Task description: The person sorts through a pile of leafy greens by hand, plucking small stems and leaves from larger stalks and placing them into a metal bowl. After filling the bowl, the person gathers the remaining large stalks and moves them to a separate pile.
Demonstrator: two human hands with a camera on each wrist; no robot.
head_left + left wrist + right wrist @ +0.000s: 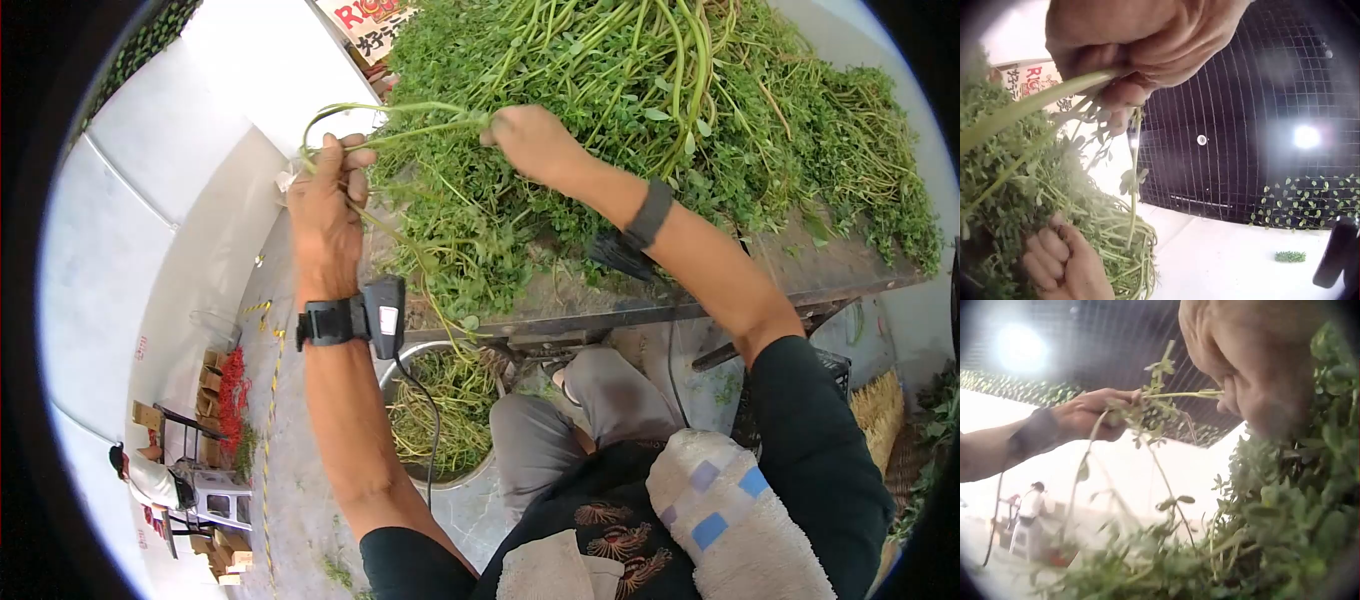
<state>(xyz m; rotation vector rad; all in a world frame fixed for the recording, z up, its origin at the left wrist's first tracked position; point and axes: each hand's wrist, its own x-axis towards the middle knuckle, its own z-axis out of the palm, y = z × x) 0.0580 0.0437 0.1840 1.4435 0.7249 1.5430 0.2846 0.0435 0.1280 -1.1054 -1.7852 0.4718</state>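
My left hand pinches long green plant stems between thumb and fingers, off the left side of a big heap of leafy greens. The stems run across to my right hand, whose curled fingers grip their other end over the heap. A thinner leafy stem hangs down from the left hand. In the left wrist view a thick stem reaches the left fingertips. The right wrist view shows the stem stretched between both hands, with small leaves near the left one.
The heap covers much of a wooden table. Below its front edge stands a metal pot holding cut stems. Cardboard boxes, red goods and a person by a stool are at the left.
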